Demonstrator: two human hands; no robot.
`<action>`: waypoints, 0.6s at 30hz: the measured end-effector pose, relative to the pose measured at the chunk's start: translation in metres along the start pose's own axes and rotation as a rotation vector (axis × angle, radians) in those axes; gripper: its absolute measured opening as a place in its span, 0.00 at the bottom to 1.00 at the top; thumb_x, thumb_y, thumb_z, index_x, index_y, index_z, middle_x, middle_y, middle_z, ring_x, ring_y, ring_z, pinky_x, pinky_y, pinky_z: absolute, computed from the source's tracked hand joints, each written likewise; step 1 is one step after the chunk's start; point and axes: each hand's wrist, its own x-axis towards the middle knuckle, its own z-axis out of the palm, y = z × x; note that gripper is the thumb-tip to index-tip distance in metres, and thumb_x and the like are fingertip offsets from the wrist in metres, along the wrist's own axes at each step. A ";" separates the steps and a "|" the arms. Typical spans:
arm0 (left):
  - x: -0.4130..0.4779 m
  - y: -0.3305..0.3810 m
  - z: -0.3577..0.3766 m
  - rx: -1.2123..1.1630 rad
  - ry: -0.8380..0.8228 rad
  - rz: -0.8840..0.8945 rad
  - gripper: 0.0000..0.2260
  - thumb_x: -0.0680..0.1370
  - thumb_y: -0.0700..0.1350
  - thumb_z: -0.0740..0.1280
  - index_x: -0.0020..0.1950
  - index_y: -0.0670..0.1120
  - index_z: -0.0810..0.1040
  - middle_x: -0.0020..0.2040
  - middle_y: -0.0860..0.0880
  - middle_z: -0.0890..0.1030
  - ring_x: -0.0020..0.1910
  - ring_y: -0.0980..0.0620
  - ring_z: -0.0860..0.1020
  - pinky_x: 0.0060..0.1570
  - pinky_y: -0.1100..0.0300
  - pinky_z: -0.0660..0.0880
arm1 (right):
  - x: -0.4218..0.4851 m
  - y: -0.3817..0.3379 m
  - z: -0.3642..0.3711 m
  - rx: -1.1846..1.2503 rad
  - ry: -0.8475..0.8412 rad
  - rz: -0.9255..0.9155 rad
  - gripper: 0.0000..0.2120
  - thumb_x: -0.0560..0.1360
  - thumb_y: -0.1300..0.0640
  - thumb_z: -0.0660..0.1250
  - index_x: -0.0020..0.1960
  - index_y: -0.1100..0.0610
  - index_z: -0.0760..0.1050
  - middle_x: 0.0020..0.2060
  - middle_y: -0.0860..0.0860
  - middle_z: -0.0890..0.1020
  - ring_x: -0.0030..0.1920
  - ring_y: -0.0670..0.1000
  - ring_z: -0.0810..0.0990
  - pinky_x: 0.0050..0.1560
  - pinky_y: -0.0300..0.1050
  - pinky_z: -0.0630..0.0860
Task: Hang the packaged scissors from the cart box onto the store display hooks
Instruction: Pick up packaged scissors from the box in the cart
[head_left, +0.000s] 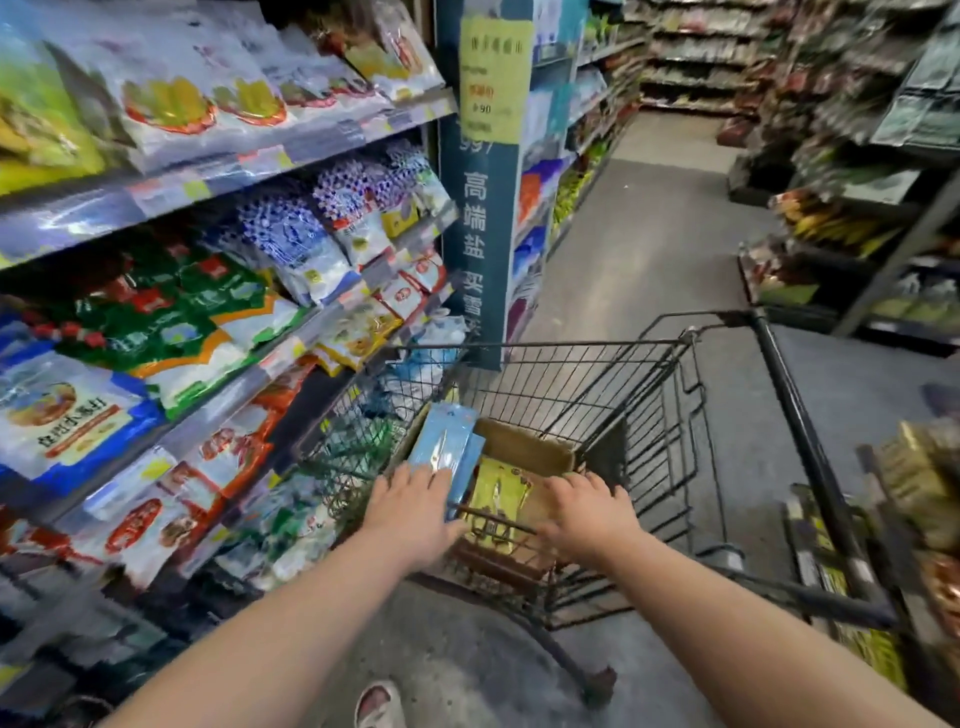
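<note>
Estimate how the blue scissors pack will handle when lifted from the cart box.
Probably stiff: the blue scissors pack stands flat, unbent, leaning out of the cardboard box. Likely light, being thin card. A second blue pack beneath may slide.

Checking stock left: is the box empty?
Not empty: a yellow pack lies inside the box; the left hand holds blue packs at its edge.

Figure: A wire shopping cart (571, 344) is shown standing on the grey aisle floor (649, 249). An open cardboard box (524, 447) is carried in its basket. Yellow scissor packs (496, 499) are laid flat inside the box, and blue scissor packs (447, 441) are raised at a tilt over its left edge. At left, sloped store shelves (234, 166) are stocked with overlapping bagged goods (171, 104).
</note>
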 end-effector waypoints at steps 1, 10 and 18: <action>0.012 0.001 0.001 0.008 -0.005 0.012 0.33 0.77 0.63 0.57 0.76 0.49 0.54 0.75 0.46 0.60 0.75 0.43 0.56 0.73 0.43 0.55 | 0.007 0.004 0.000 0.003 0.001 0.011 0.29 0.76 0.43 0.59 0.73 0.50 0.59 0.72 0.51 0.64 0.74 0.56 0.59 0.72 0.61 0.55; 0.142 -0.010 0.005 0.060 -0.097 0.168 0.33 0.77 0.63 0.56 0.76 0.47 0.55 0.74 0.46 0.61 0.74 0.43 0.58 0.70 0.44 0.60 | 0.104 0.024 -0.005 0.004 -0.053 0.167 0.27 0.75 0.43 0.60 0.72 0.51 0.61 0.70 0.52 0.68 0.71 0.56 0.63 0.70 0.59 0.61; 0.243 -0.042 0.015 0.065 -0.242 0.260 0.32 0.77 0.62 0.56 0.76 0.47 0.55 0.74 0.45 0.62 0.75 0.43 0.57 0.71 0.44 0.59 | 0.180 0.017 0.015 0.098 -0.166 0.286 0.25 0.76 0.47 0.59 0.71 0.52 0.61 0.69 0.53 0.69 0.70 0.56 0.66 0.67 0.55 0.64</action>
